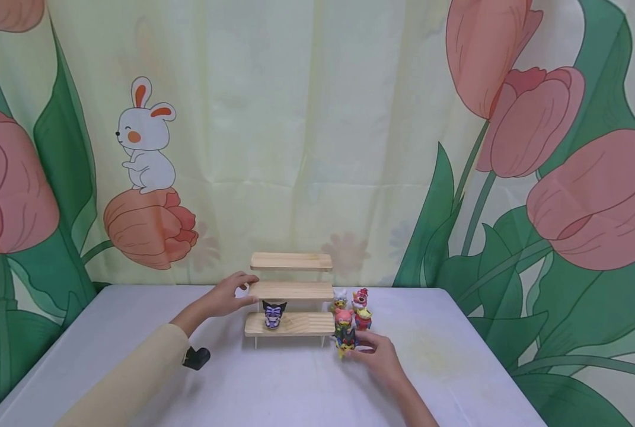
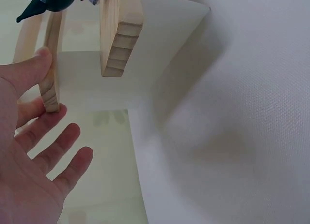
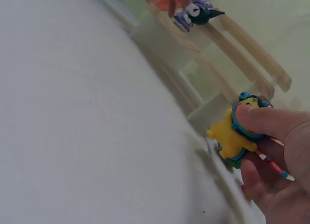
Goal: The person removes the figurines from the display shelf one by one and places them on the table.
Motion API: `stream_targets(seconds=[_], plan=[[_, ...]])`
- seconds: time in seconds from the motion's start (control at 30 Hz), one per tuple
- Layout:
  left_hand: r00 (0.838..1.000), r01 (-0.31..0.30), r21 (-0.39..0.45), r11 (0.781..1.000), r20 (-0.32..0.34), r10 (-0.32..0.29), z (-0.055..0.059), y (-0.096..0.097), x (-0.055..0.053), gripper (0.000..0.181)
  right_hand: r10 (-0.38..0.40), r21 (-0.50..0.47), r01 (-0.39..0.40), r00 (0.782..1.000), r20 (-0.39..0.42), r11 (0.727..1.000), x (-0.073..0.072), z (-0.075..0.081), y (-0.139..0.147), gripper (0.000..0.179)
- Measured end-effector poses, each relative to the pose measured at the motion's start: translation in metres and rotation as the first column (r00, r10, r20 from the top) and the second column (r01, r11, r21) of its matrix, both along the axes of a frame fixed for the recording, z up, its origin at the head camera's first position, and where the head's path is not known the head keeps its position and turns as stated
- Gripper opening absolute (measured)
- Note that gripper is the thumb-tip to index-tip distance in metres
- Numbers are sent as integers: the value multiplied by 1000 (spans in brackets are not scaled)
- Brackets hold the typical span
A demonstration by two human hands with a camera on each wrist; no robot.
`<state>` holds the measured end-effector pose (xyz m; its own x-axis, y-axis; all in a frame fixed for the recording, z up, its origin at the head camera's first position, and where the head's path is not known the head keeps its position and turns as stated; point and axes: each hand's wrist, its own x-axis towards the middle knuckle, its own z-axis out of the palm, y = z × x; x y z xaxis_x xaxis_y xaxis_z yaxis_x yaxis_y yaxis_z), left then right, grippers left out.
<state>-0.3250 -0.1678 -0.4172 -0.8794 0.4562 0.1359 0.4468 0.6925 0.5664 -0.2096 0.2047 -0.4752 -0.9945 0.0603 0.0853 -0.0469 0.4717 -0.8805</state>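
Note:
A three-tier wooden display stand (image 1: 290, 290) stands on the table, with a purple and black figurine (image 1: 273, 316) on its lowest board. My left hand (image 1: 223, 296) holds the left end of the middle board (image 2: 50, 88), thumb on one face and index finger against the other; its remaining fingers spread apart. At the stand's right side, my right hand (image 1: 378, 359) pinches a yellow figurine (image 3: 227, 134) with a blue-green hood between thumb and fingers. Just behind it, a group of several small figurines, including a pink one (image 1: 343, 318), stands close together.
A black heart-shaped piece (image 1: 202, 357) shows beside my left wrist. White cloth covers the table (image 1: 264, 391). Behind the stand hangs a curtain (image 1: 306, 148) printed with tulips and a rabbit.

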Motion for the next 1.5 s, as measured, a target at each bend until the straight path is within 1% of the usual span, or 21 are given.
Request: stream_targets(seconds=[0.17,0.37,0.53,0.73,0.9,1.2,1.5], plan=[[1000,1,6,1000,3,-1,1,0,1,54,33,-26,-33,999,0,999,1,-4,1,47],[1000,-5,3,1000,11,5,1,0,1,56,37,-34,-36,999,8,999,3,-6,0,52],[1000,-1,6,1000,10,0,1,0,1,56,51,-45,-50,999,12,998,5,-6,0,50],[1000,2,4,1000,7,-2,2,0,1,55,53,-35,-52,998,23,998,6,-6,-2,49],[1000,10,9,1000,-2,-10,3,-1,2,55,68,-36,-68,998,8,997,6,-8,-2,47],[1000,7,-3,1000,-3,-7,3,-1,2,56,59,-44,-58,998,13,997,7,-10,-2,44],[1000,6,4,1000,0,-6,1,1,2,55,68,-69,-67,998,3,995,9,-12,-1,48]])
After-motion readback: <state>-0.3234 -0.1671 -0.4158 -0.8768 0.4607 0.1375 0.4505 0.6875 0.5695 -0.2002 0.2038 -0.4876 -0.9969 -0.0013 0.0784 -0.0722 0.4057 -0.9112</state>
